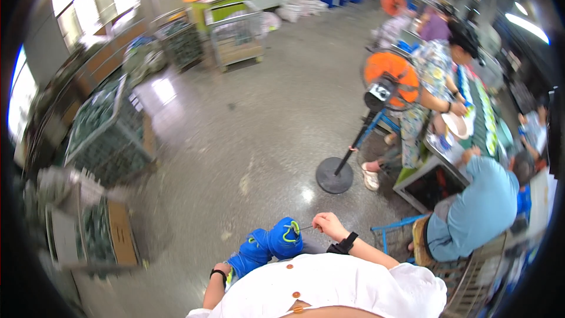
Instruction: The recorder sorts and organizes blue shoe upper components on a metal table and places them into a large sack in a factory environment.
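Note:
Low in the middle, my left hand (222, 270) is closed on the lower end of a bundle of blue pieces (259, 247) with lime-green edging, which look like shoe uppers. The bundle lies across the front of my body and slants up to the right. Closed round the short handle end of a thin metal rod (305, 228), my right hand (331, 225) is just right of the bundle. The rod's other end reaches the lime-edged opening at the bundle's top; its tip is hidden there.
A black and orange standing fan (388, 82) is ahead on the right. Beside it, several people work along a conveyor line (485, 118); a seated person in light blue (474, 209) is close on my right. Mesh crates (109, 129) of green pieces line the left.

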{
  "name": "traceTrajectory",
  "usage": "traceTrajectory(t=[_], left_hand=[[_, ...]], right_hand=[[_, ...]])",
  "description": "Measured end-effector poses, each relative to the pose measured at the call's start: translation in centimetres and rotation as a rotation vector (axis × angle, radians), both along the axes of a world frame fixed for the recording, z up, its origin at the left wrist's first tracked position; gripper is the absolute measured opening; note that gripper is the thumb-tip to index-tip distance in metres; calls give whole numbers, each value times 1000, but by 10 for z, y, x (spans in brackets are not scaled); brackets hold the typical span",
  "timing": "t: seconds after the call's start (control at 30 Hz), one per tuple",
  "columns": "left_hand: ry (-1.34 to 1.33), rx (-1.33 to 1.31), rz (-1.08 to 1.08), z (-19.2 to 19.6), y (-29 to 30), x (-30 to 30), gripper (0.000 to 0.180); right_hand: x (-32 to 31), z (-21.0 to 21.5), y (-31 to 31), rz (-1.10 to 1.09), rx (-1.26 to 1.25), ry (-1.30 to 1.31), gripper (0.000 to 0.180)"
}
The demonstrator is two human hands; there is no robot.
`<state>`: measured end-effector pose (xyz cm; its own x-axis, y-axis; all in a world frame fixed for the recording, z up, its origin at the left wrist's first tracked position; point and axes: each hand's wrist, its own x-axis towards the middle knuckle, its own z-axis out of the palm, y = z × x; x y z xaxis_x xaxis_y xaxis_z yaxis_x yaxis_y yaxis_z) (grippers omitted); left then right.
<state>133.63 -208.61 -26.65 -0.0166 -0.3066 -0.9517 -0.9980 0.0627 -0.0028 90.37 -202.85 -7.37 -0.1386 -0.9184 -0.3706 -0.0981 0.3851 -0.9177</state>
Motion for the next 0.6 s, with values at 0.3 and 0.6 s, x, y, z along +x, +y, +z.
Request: traceTrajectory(t=[0.3,0.6], left_hand=[[162,-731,127,40,-269,-169,33],[318,-733,-116,18,-491,-304,27]], right_hand=[[-105,-40,-221,188,-82,378,26],[-183,-27,-516,626,-90,734,33]])
